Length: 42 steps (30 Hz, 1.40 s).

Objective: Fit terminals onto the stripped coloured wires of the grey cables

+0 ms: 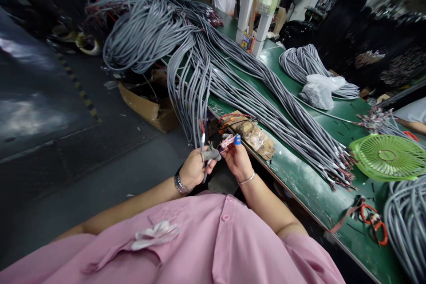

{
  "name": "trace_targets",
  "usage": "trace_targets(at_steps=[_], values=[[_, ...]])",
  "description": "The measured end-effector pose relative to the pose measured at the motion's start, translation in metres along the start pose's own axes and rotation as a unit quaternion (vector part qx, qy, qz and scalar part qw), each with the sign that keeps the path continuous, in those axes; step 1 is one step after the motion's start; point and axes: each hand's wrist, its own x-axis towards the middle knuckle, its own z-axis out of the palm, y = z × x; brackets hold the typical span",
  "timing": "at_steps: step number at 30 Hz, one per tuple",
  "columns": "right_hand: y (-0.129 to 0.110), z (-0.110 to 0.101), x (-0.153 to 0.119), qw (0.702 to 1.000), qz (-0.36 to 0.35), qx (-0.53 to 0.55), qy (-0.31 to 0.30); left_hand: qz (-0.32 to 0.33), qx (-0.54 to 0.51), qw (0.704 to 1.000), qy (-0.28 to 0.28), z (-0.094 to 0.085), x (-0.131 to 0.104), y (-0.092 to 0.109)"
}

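Observation:
My left hand (195,167) is closed around a grey cable (203,144), its thumb in a grey covering. Thin coloured wires (216,147) fan out from the cable end just above that thumb. Close beside it, my right hand (238,162) pinches a small pale pink piece (227,141) against the wires; what kind of thing it is, I cannot make out. A blue cover (237,139) sits on the right thumb. Next to the hands, another cable end with a white sleeve and red wires (202,127) hangs from the bench edge.
Long grey cables (266,111) lie across the green bench (299,204), with a heaped bundle (143,26) at the far left. A taped cardboard piece (256,135), green fan (388,156) and orange-handled scissors (374,222) rest on it. A cardboard box (146,106) stands below. Co-workers sit opposite.

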Motion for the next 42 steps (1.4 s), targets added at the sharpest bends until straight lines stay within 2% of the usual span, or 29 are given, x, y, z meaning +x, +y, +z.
trace_targets(at_steps=[6,10,16,21,24,30,34,37,42], values=[[-0.004,-0.008,-0.010,0.997,0.073,-0.008,-0.019,0.021,0.015,1.000,0.006,-0.006,-0.006,-0.005],[-0.007,-0.010,-0.027,0.990,0.106,-0.076,-0.054,0.022,0.027,0.999,0.026,-0.010,-0.012,-0.009],[-0.002,0.000,-0.040,0.978,0.027,-0.205,-0.012,0.044,0.073,0.996,0.002,-0.012,-0.017,-0.014],[-0.002,0.004,-0.041,0.972,0.015,-0.233,-0.017,0.024,0.140,0.989,-0.043,-0.011,-0.021,-0.011],[-0.002,0.007,-0.043,0.970,0.003,-0.241,-0.001,0.021,0.111,0.993,-0.030,-0.013,-0.020,-0.014],[0.004,0.012,-0.045,0.973,-0.018,-0.227,0.042,0.039,0.046,0.998,0.010,-0.014,-0.016,-0.021],[0.010,0.007,-0.041,0.981,-0.024,-0.194,0.020,0.047,0.026,0.998,0.018,-0.010,-0.016,-0.016],[0.011,0.000,-0.035,0.992,-0.002,-0.125,-0.002,0.051,0.005,0.998,0.029,-0.008,-0.015,-0.008],[0.000,-0.005,-0.015,0.997,0.055,-0.044,0.024,0.046,-0.021,0.999,0.014,-0.005,-0.010,0.003]])
